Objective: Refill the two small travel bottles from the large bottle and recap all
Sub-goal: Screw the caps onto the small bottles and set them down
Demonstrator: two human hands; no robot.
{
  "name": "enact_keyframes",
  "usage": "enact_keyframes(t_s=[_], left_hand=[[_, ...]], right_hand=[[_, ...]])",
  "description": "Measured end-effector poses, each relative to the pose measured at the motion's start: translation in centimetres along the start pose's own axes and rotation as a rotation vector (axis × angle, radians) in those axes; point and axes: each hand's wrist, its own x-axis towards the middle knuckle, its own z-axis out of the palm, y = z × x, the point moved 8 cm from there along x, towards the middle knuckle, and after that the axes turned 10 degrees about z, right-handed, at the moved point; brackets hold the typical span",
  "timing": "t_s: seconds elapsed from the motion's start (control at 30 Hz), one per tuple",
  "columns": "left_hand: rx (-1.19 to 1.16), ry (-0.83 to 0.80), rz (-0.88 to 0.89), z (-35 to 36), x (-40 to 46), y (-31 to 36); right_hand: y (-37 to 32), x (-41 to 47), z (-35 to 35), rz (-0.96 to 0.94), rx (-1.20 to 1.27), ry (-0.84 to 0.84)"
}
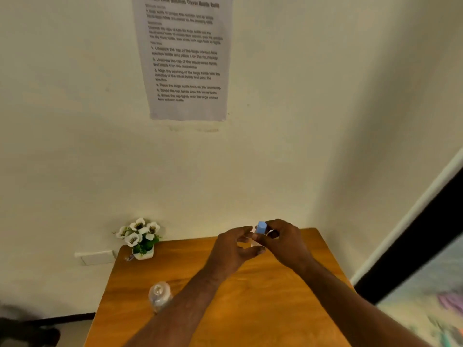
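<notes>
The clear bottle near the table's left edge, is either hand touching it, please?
No, the clear bottle stands alone, while both hands are farther back around a blue cap.

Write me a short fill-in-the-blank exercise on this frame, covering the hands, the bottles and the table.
1. The cap pinched by the right hand is ____ in colour.
2. The clear bottle stands on the wooden table, to the ____ of the left forearm in the picture.
3. The small pot by the wall at the table's far left corner holds white ____.
4. A printed ____ hangs on the wall above the table.

Missing words: blue; left; flowers; sheet
</notes>
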Motion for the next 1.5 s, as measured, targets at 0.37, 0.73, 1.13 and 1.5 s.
enact_keyframes(t_s=[0.37,0.73,1.13,1.5], left_hand=[[0.223,-0.119,-0.247,5.9,0.2,-11.5],[0.342,-0.133,-0.302,11.2,4.5,-18.1],[0.341,-0.188,-0.325,13.2,4.6,-20.3],[0.299,-0.1,-0.259,9.0,1.7,-17.6]], right_hand=[[15.3,8.3,3.0,0.24,-0.036,0.005],[25.5,18.8,5.8,0.311,-0.1,-0.002],[28.3,21.5,8.6,0.347,-0.142,0.012],[25.2,17.7,7.0,0.281,-0.197,0.122]])
